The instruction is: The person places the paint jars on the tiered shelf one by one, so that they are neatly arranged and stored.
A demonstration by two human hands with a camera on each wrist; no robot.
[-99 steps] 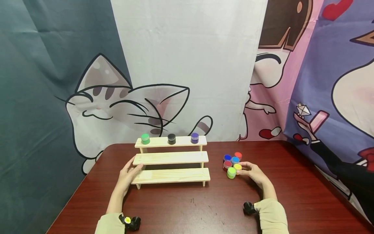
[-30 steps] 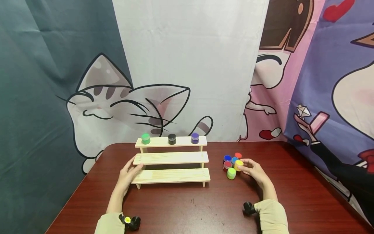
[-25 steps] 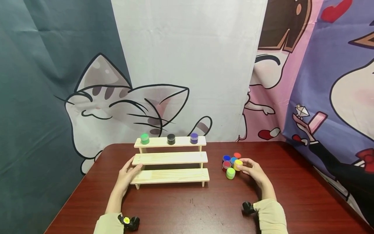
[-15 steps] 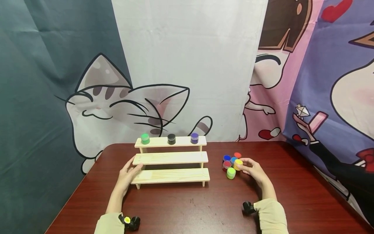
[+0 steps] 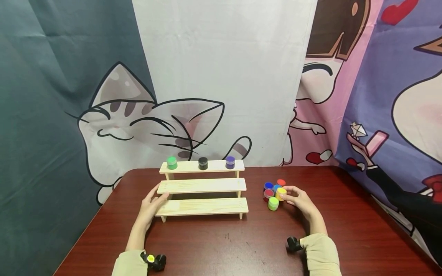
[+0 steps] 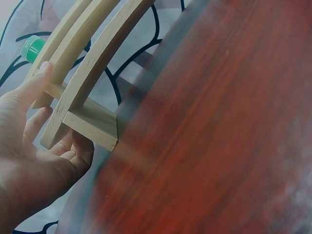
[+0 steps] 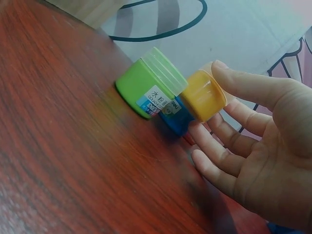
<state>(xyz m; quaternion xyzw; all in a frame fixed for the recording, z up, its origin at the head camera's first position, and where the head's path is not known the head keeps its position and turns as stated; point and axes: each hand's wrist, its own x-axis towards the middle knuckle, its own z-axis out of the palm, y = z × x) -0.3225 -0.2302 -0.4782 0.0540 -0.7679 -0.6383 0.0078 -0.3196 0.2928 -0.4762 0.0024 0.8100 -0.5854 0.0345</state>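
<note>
A three-tier wooden stand [image 5: 202, 207] stands on the table, its left end held by my left hand [image 5: 149, 209]. In the left wrist view, the thumb lies along a shelf edge of the stand [image 6: 92, 66] and the fingers bend around its end. My right hand [image 5: 304, 205] pinches a yellow paint jar [image 7: 202, 95] between thumb and fingers; in the right wrist view it appears raised and tilted. Close beside it are a light green jar [image 5: 273, 204], a dark red jar [image 5: 268, 196], a dark blue jar [image 5: 268, 186], a lighter blue jar [image 5: 277, 188] and a red-lidded jar [image 5: 281, 182].
Along the top tier sit a green jar [image 5: 171, 163], a black jar [image 5: 203, 163] and a purple jar [image 5: 230, 163]. The reddish-brown table [image 5: 214, 249] reaches back to a printed cloth backdrop [image 5: 224, 69]. Both wrists wear small black cameras.
Since the earliest frame, the yellow jar has come up slightly from its place among the others in my right hand's fingers. Over the last second both hands stay nearly still.
</note>
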